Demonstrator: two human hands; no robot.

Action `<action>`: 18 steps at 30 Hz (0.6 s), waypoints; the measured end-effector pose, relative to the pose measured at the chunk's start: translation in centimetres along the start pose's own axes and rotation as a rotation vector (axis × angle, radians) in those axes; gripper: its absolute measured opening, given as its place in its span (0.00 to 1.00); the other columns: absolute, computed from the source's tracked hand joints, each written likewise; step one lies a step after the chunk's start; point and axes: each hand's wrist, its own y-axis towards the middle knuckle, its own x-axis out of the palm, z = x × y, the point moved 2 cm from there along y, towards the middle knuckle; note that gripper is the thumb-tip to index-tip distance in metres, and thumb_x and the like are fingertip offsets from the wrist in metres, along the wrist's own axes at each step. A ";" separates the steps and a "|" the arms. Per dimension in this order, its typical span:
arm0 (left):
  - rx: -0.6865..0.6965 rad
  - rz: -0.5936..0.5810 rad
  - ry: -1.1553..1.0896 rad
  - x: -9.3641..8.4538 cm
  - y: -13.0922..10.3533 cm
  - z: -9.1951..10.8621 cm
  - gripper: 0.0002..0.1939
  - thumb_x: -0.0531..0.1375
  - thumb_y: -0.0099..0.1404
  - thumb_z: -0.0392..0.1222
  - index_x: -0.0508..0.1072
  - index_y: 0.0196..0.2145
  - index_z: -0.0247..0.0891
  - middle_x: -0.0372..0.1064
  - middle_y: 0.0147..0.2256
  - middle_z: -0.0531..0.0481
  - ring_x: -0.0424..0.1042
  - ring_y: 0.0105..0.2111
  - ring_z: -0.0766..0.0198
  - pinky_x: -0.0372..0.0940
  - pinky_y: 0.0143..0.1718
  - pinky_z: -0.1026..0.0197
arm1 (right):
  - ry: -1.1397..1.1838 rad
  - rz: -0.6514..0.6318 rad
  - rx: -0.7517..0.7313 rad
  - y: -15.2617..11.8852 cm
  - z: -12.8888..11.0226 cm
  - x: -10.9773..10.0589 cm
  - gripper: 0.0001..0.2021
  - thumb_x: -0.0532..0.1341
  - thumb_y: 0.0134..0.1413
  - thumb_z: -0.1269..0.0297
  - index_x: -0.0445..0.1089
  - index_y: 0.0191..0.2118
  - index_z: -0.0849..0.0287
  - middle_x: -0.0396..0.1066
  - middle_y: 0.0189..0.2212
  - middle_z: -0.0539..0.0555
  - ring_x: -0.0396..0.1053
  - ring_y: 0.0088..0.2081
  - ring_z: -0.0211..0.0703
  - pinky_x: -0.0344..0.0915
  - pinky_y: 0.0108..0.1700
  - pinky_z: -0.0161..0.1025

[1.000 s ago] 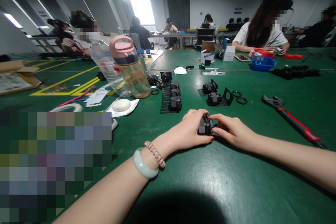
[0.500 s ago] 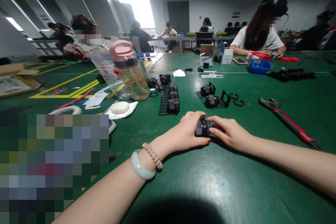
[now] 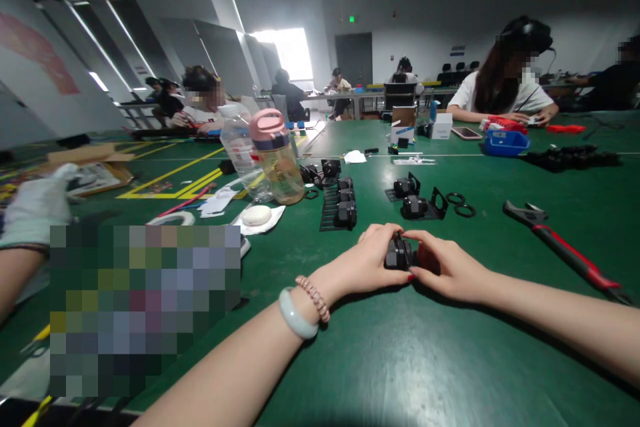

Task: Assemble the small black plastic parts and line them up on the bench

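Both of my hands are closed around a black cable gland (image 3: 399, 254) with a hex body, low over the green table. My left hand (image 3: 374, 257), with a bangle and a beaded bracelet at the wrist, grips its left side between thumb and fingers. My right hand (image 3: 455, 270) holds the right end, thumb and fingertips meeting the left hand's. The fingers hide part of the gland. Beyond them lie black glands set in bracket plates (image 3: 345, 203), two more bracketed glands (image 3: 417, 205) and two black rings (image 3: 465, 210). An adjustable wrench (image 3: 565, 247) rests to the right.
A pink-lidded bottle (image 3: 280, 167) and a clear plastic bottle (image 3: 245, 160) stand back left, near a white round object (image 3: 256, 215) and a tape roll (image 3: 173, 218). A blue bin (image 3: 507, 142) sits back right. Another person's gloved hand (image 3: 37, 203) is at the far left.
The view has swung left and up, so everything appears farther right and lower. My right thumb has shifted down to meet my left thumb. A gloved hand has come in at the left.
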 end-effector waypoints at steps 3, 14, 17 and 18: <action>-0.001 0.009 0.018 0.1 -0.1 0.0 0.33 0.60 0.48 0.51 0.55 0.49 0.37 0.57 0.44 0.43 0.58 0.46 0.55 0.56 0.47 0.52 | -0.007 0.010 -0.020 -0.1 0.1 0.2 0.25 0.57 0.46 0.67 0.50 0.52 0.57 0.63 0.22 0.46 0.61 0.24 0.36 0.54 0.27 0.32; 0.006 0.010 0.038 0.1 -0.4 0.2 0.33 0.60 0.47 0.51 0.56 0.48 0.36 0.57 0.44 0.43 0.58 0.46 0.56 0.57 0.47 0.54 | -0.066 0.018 -0.016 -0.2 0.5 0.5 0.20 0.56 0.48 0.65 0.53 0.49 0.57 0.63 0.22 0.47 0.60 0.24 0.37 0.56 0.27 0.33; 0.020 0.011 0.047 0.1 -0.5 0.1 0.33 0.60 0.47 0.50 0.56 0.48 0.35 0.58 0.43 0.43 0.59 0.46 0.56 0.57 0.47 0.54 | -0.129 0.033 -0.046 -0.3 0.5 0.5 0.19 0.56 0.49 0.64 0.54 0.48 0.58 0.64 0.23 0.49 0.61 0.25 0.38 0.57 0.28 0.34; 0.028 0.009 0.053 0.2 -0.5 0.2 0.33 0.60 0.47 0.50 0.56 0.48 0.35 0.58 0.43 0.43 0.59 0.46 0.56 0.57 0.47 0.54 | -0.157 0.042 -0.066 -0.4 0.4 0.6 0.19 0.56 0.49 0.64 0.54 0.48 0.58 0.64 0.24 0.49 0.61 0.25 0.38 0.57 0.28 0.34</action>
